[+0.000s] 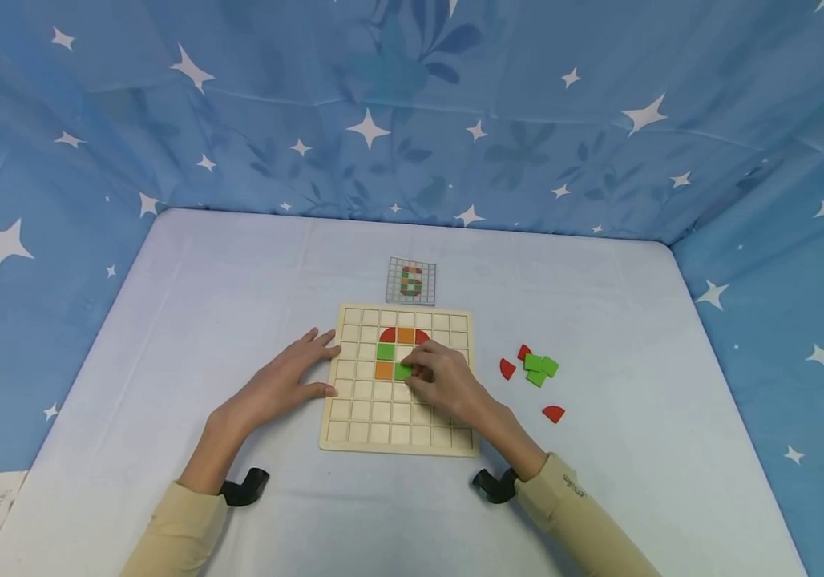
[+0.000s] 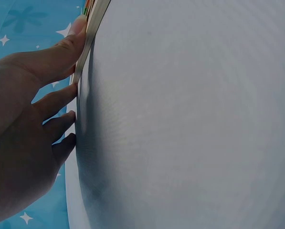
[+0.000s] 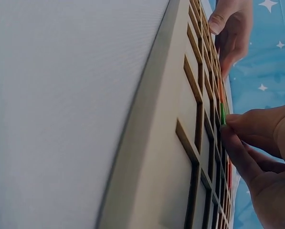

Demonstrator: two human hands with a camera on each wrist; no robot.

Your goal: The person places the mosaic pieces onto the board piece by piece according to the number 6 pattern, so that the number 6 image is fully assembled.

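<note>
Head view, left hand: We see the left hand relaxed, fingers apart, its thumb and a fingertip touching the left edge of the wooden board, with nothing in its grasp.
Head view, right hand: The right hand is over the board, thumb and forefinger nearly closed, pinching a green square tile at a grid cell.
Left of those fingertips: An orange square sits right beside the tile, and a second green square lies just past it.
Beyond the right hand: We find a row of red quarter-circle, orange square and another red quarter-circle; past the board is a patterned card.
Right of the right hand: Loose green squares overlap on the white table, red quarter-circles near them.
Left wrist view: The thumb and forefinger tips meet the board's edge; the hand is otherwise loosely spread.
Right wrist view: We see thumb and forefinger close together at the green tile; the left hand is across the board from them, and starred blue cloth hangs behind.
</note>
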